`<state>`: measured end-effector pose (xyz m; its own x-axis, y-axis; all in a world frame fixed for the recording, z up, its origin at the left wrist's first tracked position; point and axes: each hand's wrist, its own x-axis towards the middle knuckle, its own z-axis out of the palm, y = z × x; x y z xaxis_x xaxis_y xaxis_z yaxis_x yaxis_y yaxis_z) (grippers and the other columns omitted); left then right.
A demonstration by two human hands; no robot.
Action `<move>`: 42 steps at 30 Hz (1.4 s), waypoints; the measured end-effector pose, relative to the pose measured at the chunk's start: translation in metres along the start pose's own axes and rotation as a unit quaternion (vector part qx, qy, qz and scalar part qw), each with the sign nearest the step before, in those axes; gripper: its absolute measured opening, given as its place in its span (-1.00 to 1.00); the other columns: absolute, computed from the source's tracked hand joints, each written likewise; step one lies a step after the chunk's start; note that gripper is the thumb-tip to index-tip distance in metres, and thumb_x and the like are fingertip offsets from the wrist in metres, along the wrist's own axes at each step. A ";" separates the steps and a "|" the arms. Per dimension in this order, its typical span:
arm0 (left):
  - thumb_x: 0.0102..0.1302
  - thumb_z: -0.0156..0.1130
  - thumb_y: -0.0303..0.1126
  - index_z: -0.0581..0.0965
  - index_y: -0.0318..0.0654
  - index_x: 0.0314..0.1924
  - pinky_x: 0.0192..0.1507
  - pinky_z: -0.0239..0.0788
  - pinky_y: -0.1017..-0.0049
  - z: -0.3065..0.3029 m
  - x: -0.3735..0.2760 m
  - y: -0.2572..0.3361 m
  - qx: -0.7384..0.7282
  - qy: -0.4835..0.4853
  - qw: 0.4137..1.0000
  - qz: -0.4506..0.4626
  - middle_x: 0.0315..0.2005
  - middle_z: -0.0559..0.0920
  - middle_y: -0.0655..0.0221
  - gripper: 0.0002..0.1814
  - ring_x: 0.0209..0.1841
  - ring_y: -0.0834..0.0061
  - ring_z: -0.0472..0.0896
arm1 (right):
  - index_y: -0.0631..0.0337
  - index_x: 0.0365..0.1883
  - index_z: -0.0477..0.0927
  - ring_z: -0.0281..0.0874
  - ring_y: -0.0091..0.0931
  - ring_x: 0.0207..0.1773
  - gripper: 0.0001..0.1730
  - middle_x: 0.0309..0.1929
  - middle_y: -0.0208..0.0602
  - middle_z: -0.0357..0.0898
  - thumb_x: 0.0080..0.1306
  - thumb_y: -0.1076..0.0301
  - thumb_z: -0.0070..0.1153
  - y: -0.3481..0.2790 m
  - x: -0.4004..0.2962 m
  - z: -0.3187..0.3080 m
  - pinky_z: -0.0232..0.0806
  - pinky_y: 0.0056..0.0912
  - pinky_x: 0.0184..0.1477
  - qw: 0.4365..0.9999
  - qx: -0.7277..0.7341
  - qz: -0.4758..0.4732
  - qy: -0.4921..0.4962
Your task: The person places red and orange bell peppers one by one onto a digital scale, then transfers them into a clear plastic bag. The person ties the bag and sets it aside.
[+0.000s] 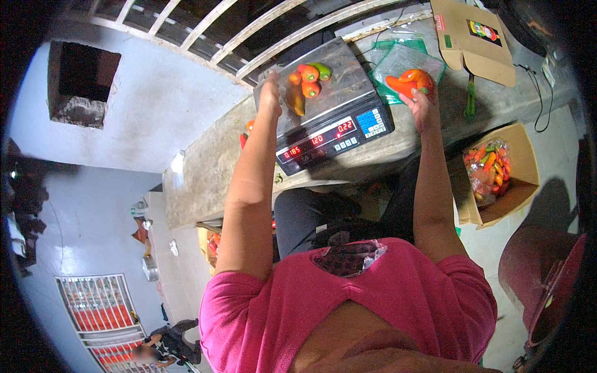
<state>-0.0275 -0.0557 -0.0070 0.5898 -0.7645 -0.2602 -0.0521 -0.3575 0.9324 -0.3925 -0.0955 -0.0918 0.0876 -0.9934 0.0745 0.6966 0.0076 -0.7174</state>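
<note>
A digital price scale (336, 135) with lit red digits stands on a concrete counter before me. On its metal pan (343, 58) lies a small cluster of peppers (310, 81), red-orange, green and yellow-brown. My left hand (269, 95) is at the pan's left edge, seen side-on; its fingertips are partly hidden, and whether it grips anything does not show. To the right of the scale, my right hand (422, 105) holds orange-red peppers (413, 83), raised in front of green-edged clear plastic bags (408, 58).
A flattened cardboard box (473, 39) lies at the counter's back right, near a green-handled tool (469, 100). Below right, an open carton (517, 196) holds bagged peppers (489, 165). White metal bars (261, 35) rise behind the scale. Another person (175, 345) is at lower left.
</note>
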 end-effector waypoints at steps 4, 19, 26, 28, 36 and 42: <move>0.21 -0.20 0.22 0.27 -0.13 0.20 0.27 -0.44 0.11 -0.002 -0.012 0.004 -0.003 0.010 1.000 -0.009 0.28 0.08 0.10 -0.28 0.30 0.07 -0.03 | 0.13 0.15 0.15 0.32 -0.19 0.11 -0.38 0.08 -0.14 0.25 0.09 0.48 0.00 0.002 0.001 0.000 0.36 -0.06 0.02 1.000 0.000 0.001 0.000; 0.13 0.08 0.06 0.33 -0.15 0.08 0.03 0.27 0.05 -0.049 -0.233 -0.083 -0.555 -0.244 0.777 -0.169 -0.01 0.45 0.22 -0.40 0.07 0.17 0.39 | 0.08 0.04 0.40 0.26 -0.23 0.16 -0.36 0.07 -0.18 0.33 -0.11 0.50 0.18 0.048 -0.141 0.170 0.15 -0.23 0.19 0.737 -0.315 -0.150 -0.578; 0.09 0.11 -0.35 0.36 -0.24 -0.18 -0.32 0.46 0.28 -0.154 -0.215 -0.179 -0.605 -0.057 0.777 -0.167 -0.35 0.52 0.06 -0.72 -0.31 0.18 0.53 | -0.05 -0.04 0.49 0.27 -0.18 0.09 -0.41 0.01 -0.14 0.36 -0.16 0.42 0.15 0.065 -0.114 0.234 0.15 -0.08 0.08 0.576 -0.513 -0.256 -0.583; 0.12 0.10 -0.39 0.36 -0.20 -0.30 -0.33 0.46 0.29 -0.195 -0.182 -0.190 -0.569 0.000 0.814 -0.113 -0.41 0.51 0.18 -0.84 -0.38 0.21 0.53 | -0.09 -0.04 0.49 0.27 -0.20 0.10 -0.42 0.02 -0.12 0.35 -0.15 0.42 0.15 0.062 -0.074 0.245 0.14 -0.05 0.08 0.536 -0.624 -0.345 -0.451; 0.10 0.06 -0.25 0.46 -0.35 -0.23 -0.32 0.39 0.33 -0.261 -0.027 -0.227 -0.112 0.370 0.922 -0.004 -0.41 0.55 0.22 -0.68 -0.45 0.32 0.52 | -0.17 -0.09 0.53 0.29 -0.30 0.07 -0.59 0.02 -0.31 0.39 0.03 0.37 0.07 0.061 0.000 0.252 0.06 0.06 0.05 0.345 -0.801 -0.309 -0.380; 0.04 0.06 -0.23 0.55 -0.32 -0.25 -0.12 0.33 0.30 -0.273 -0.022 -0.229 -0.071 0.261 0.961 -0.062 -0.38 0.61 0.04 -0.65 -0.22 0.15 0.56 | -0.10 -0.30 0.63 0.42 -0.38 -0.15 -0.74 -0.33 -0.39 0.52 -0.01 0.38 0.10 0.067 0.020 0.251 0.12 -0.09 -0.04 0.339 -0.777 -0.353 -0.396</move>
<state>0.1917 0.1895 -0.1464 0.9104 -0.3333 -0.2451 0.1340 -0.3228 0.9369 -0.1648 -0.0864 0.0356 0.8819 -0.3380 0.3288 -0.4197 -0.8805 0.2205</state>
